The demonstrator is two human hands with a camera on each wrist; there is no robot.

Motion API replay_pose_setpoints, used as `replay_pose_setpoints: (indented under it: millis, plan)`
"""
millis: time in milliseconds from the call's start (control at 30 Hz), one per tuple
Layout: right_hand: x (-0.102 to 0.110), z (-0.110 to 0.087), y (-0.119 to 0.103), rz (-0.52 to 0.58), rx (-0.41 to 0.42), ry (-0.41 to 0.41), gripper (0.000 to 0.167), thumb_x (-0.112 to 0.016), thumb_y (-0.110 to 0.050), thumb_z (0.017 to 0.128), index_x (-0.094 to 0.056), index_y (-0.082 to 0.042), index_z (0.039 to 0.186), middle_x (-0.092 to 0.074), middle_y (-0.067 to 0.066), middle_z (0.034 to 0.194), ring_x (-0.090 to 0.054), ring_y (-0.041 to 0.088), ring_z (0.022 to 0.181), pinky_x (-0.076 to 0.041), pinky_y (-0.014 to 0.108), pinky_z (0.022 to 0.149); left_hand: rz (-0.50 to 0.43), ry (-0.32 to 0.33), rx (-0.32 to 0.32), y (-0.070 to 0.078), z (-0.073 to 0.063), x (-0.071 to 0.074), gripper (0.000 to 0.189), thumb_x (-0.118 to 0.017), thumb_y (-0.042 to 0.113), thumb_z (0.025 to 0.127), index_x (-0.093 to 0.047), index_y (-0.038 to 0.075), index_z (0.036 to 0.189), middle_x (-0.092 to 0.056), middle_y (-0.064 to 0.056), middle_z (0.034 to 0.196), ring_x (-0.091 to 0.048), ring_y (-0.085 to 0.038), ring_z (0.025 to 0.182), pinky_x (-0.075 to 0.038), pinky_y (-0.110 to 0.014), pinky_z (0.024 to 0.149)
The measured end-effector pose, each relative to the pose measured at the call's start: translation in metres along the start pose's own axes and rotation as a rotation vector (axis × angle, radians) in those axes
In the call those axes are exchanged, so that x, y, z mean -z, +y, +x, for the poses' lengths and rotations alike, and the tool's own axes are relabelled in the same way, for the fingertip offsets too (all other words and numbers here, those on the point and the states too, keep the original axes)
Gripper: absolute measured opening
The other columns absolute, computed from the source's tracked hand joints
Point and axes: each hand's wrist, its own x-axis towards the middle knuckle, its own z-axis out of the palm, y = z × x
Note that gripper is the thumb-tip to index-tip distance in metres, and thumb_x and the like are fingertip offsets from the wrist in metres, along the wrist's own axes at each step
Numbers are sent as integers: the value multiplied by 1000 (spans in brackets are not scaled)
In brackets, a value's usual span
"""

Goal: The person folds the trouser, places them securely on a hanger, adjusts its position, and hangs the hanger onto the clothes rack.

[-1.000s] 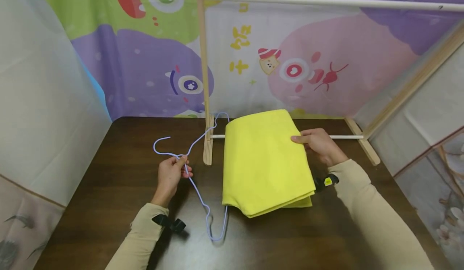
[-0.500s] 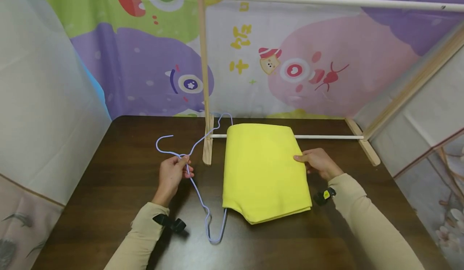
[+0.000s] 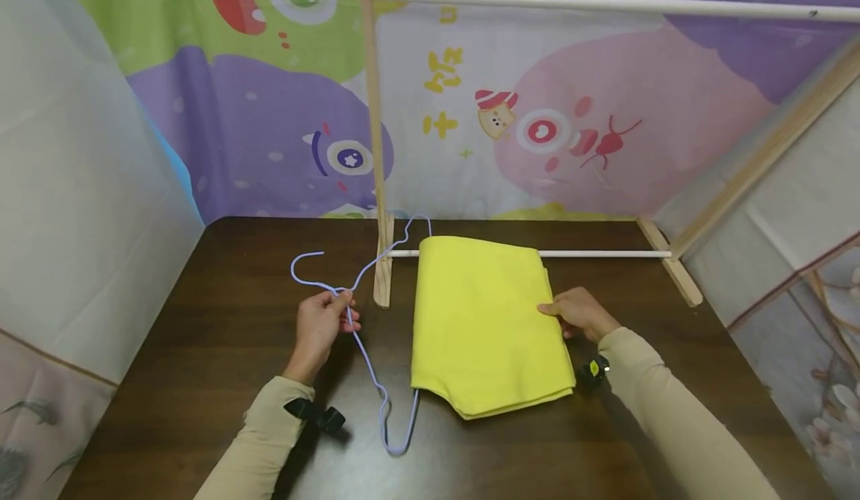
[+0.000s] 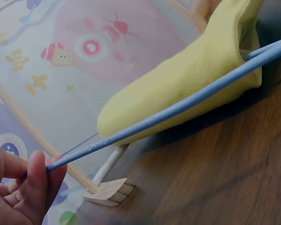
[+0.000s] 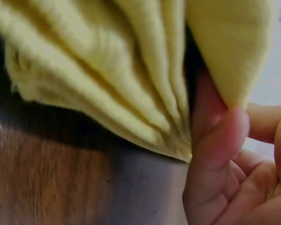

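In the head view, my left hand pinches a light-blue clothes hanger just below its hook, which points left. A folded yellow cloth is draped over the hanger's far bar, hiding most of that bar. The hanger's two end corners stick out past the cloth. My right hand holds the cloth's right edge, thumb on top. In the right wrist view, thumb and fingers pinch a yellow flap, with several gathered folds beside it. The left wrist view shows the cloth wrapped round the bar, above the table.
A wooden rack stands behind, with a left post, a white top rod and a white lower rod. Its left foot is close to the hanger. All stands on a dark wooden table. A cartoon-print curtain hangs behind.
My right hand has moved down and slightly left, toward my body, bringing the cloth's upper edge lower and lining up its layers. The left hand and hanger have hardly moved.
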Motion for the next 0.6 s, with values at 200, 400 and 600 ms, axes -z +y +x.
replay_pose_setpoints:
  millis: [200, 400, 600]
  plan:
    - [5, -3, 0, 0, -27, -95, 29, -66, -29, 93, -63, -2, 81, -53, -1, 52, -52, 8, 43, -48, 24, 47, 12, 1, -10, -1, 0, -1, 22, -54, 6, 98, -56, -10, 83, -62, 3, 67, -61, -8, 48, -54, -23, 48]
    - [11, -18, 4, -81, 9, -270, 36, -68, -35, 90, -65, -4, 73, -61, 0, 53, -60, 10, 47, -50, 24, 48, 16, 14, -19, 0, -1, 0, 23, -53, 6, 99, -56, -9, 82, -61, 3, 66, -61, -8, 48, -54, -22, 47]
    - [9, -26, 8, -163, 52, -351, 38, -67, -30, 91, -66, -3, 64, -61, -1, 51, -59, 9, 44, -47, 21, 45, 13, 10, -21, 0, 1, 0, 25, -53, 6, 99, -54, -3, 76, -61, 2, 66, -61, -7, 48, -54, -23, 48]
